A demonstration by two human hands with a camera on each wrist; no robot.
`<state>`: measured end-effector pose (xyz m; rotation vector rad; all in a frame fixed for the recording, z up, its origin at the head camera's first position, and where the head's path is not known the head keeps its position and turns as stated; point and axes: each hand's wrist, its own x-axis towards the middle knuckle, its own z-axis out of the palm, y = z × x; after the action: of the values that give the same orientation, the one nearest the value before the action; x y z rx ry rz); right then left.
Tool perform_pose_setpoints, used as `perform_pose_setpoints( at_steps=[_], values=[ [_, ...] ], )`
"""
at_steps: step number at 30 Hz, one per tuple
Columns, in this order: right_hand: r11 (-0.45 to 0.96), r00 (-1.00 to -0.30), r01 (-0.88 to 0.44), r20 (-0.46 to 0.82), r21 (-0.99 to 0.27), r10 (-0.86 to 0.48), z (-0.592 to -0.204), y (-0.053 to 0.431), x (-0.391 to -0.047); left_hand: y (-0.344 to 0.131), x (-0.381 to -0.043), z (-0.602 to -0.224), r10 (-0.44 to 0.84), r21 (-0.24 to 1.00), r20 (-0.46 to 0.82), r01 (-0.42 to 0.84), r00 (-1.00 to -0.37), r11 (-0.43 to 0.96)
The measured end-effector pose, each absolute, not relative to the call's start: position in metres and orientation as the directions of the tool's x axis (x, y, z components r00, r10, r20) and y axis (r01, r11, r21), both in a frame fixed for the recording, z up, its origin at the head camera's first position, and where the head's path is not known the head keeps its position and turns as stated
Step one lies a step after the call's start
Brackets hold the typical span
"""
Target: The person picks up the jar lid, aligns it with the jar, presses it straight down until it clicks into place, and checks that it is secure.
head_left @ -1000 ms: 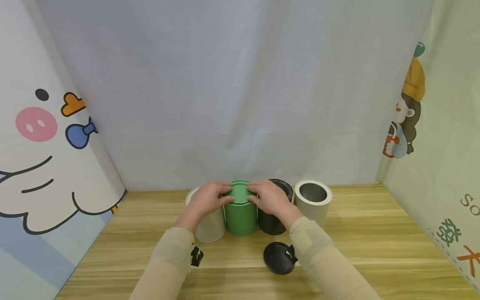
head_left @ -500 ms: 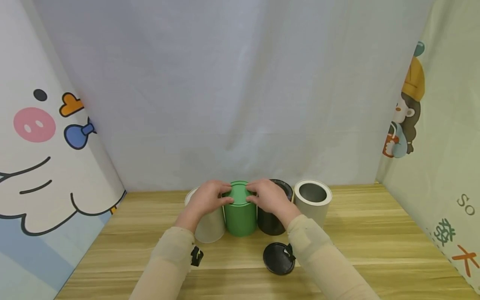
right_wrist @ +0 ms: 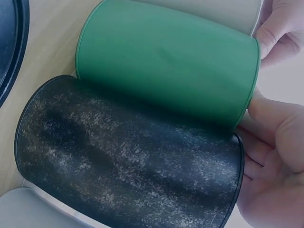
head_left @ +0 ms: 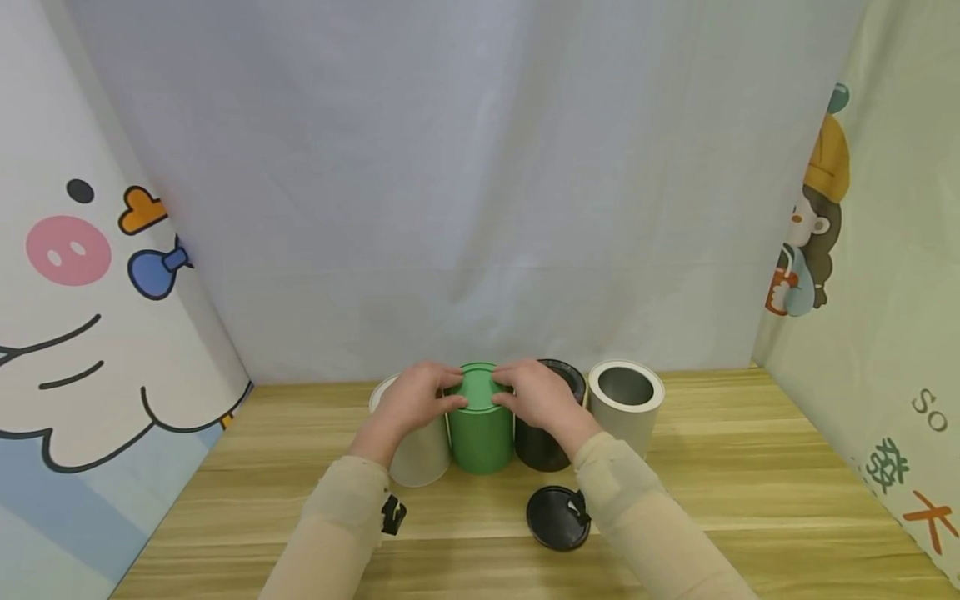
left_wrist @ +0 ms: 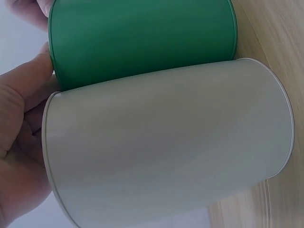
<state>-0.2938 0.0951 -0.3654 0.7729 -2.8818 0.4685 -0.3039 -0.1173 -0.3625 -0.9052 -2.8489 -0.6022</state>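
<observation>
A green cylindrical canister (head_left: 482, 442) stands upright in a row of canisters, with a green lid (head_left: 477, 389) on top. My left hand (head_left: 411, 402) touches the lid's left side with fingers and thumb; my right hand (head_left: 542, 397) does the same on the right side. The left palm hangs over a whitish canister (left_wrist: 166, 147), covering most of its top in the head view. Under the right hand is a black speckled canister (right_wrist: 128, 152), its top partly hidden. In both wrist views the fingertips lie right at the green canister's rim (right_wrist: 259, 52).
At the right end of the row stands a white canister (head_left: 633, 421) with a dark round opening. A round black lid (head_left: 551, 518) lies on the wood-grain table (head_left: 465, 542), close to the right sleeve. A pale curtain (head_left: 480, 208) hangs right behind the row.
The hands stay at the green lid. The lid sits slightly lower than one second ago, close down on the green canister.
</observation>
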Motion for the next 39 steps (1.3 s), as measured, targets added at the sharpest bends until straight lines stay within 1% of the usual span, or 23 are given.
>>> perform_pose_setpoints(
  at_steps=[12,22,32,39],
  values=[
    [0.812,-0.851,-0.524,0.201,-0.258,-0.485,-0.3646,0.0975,-0.2939,-0.1198,-0.3040,-0.3643,0.564,0.320,0.198,0.596,-0.802,0.736],
    [0.806,-0.837,-0.544,0.221,-0.234,-0.500,-0.3643,0.0982,-0.2953,-0.1194,-0.3058,-0.3632,0.592,0.270,0.216,0.630,-0.777,0.728],
    [0.800,-0.828,-0.556,0.231,-0.225,-0.511,-0.3647,0.0973,-0.2962,-0.1208,-0.3059,-0.3637,0.597,0.263,0.232,0.641,-0.768,0.721],
    [0.797,-0.825,-0.562,0.232,-0.223,-0.516,-0.3671,0.0980,-0.2958,-0.1214,-0.3072,-0.3663,0.619,0.244,0.258,0.670,-0.742,0.701]
  ],
)
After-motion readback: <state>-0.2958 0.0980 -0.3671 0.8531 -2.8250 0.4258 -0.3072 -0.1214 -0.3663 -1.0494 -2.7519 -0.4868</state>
